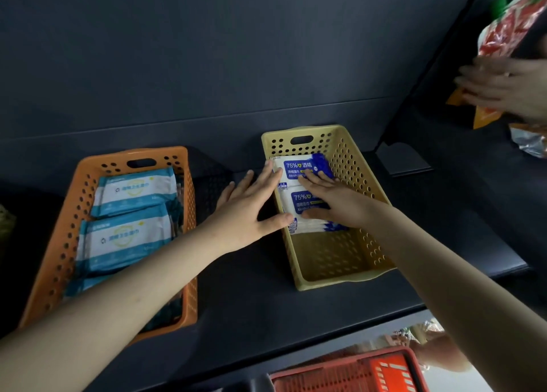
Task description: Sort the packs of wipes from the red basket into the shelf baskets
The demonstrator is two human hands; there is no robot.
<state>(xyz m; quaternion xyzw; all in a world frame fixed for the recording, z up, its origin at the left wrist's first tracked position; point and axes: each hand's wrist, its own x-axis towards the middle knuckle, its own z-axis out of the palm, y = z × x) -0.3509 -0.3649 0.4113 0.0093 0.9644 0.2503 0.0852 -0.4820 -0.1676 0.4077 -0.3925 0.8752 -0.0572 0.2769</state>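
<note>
A yellow basket (334, 269) stands on the dark shelf at centre right. Blue-and-white packs of alcohol wipes (299, 167) lie stacked in its far half. My right hand (331, 198) lies flat on top of these packs with its fingers straight. My left hand (248, 205) presses open against the basket's left wall, fingertips touching the pack's edge. An orange basket (59, 261) at the left holds several teal-and-white wipe packs (130, 238). The red basket (352, 374) shows at the bottom edge, below the shelf.
Another person's hand (506, 87) at the upper right handles red-and-white and orange snack bags (503, 33) on the neighbouring shelf. A dark back wall rises behind both baskets. The shelf's front edge runs across the bottom right.
</note>
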